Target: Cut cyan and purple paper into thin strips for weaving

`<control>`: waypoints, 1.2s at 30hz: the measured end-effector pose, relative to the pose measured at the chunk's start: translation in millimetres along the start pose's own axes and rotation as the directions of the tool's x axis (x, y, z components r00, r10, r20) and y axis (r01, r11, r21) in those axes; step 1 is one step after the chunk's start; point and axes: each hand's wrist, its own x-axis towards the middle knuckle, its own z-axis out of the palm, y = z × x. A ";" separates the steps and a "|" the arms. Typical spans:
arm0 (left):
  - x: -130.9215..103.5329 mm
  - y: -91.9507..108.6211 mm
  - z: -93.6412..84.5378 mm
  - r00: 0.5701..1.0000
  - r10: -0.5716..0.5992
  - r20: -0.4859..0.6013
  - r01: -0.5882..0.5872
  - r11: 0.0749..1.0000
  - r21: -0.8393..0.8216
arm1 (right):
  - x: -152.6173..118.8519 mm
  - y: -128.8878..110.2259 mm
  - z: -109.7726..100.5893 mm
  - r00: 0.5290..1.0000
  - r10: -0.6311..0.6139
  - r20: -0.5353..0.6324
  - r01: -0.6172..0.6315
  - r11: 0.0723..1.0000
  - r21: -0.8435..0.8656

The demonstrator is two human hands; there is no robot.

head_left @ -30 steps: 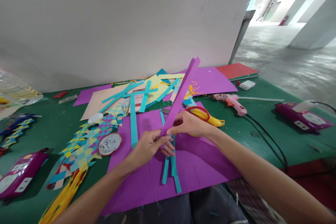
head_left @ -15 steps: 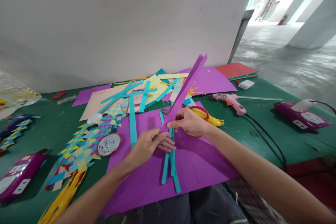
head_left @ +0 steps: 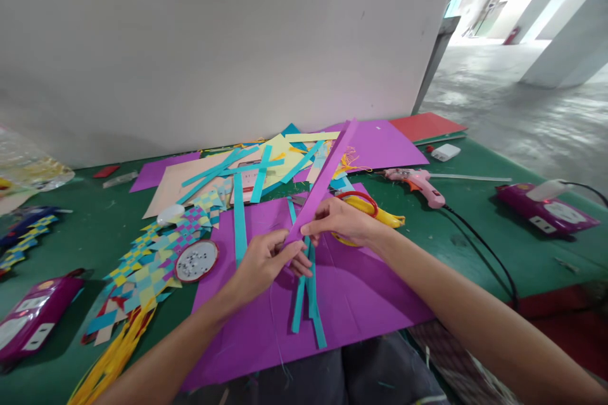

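A long purple paper strip [head_left: 325, 178], folded lengthwise, slants up and to the right between my hands. My left hand [head_left: 272, 261] pinches its lower end between thumb and fingers. Just above, my right hand [head_left: 336, 220] grips the strip, thumb on its face. Below them lies a large purple sheet [head_left: 365, 300], with teal paper strips [head_left: 311, 304] on it under my hands. Another teal strip [head_left: 240, 221] lies left of my hands. Scissors with red and yellow handles [head_left: 365, 195] sit beside my right hand, partly hidden by it.
Left are woven paper pieces [head_left: 147, 266], a round lid of small beads [head_left: 197, 261] and a magenta power strip [head_left: 40, 313]. Right are a pink glue gun [head_left: 418, 183] with its cord and another magenta power strip [head_left: 546, 209]. A white board [head_left: 213, 63] stands behind.
The purple strip's upper end has come down and to the left, and its fold looks flatter. Both hands have shifted only slightly and still hold it.
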 end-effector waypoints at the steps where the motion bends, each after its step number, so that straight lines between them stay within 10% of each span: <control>1: -0.8 0.1 -0.6 1.000 0.004 0.003 -0.004 1.000 0.008 | -0.8 -1.7 -1.6 1.000 0.001 -0.013 -0.001 1.000 0.002; 25: 2.0 4.1 -8.1 0.997 -0.005 0.077 0.004 1.000 0.022 | -1.0 -2.3 -7.0 0.976 -0.018 -0.218 0.035 0.997 0.072; 36: 1.3 8.2 -7.5 1.000 -0.004 0.031 0.003 1.000 0.015 | 1.7 8.4 10.9 0.996 0.017 -0.091 -0.010 0.997 0.076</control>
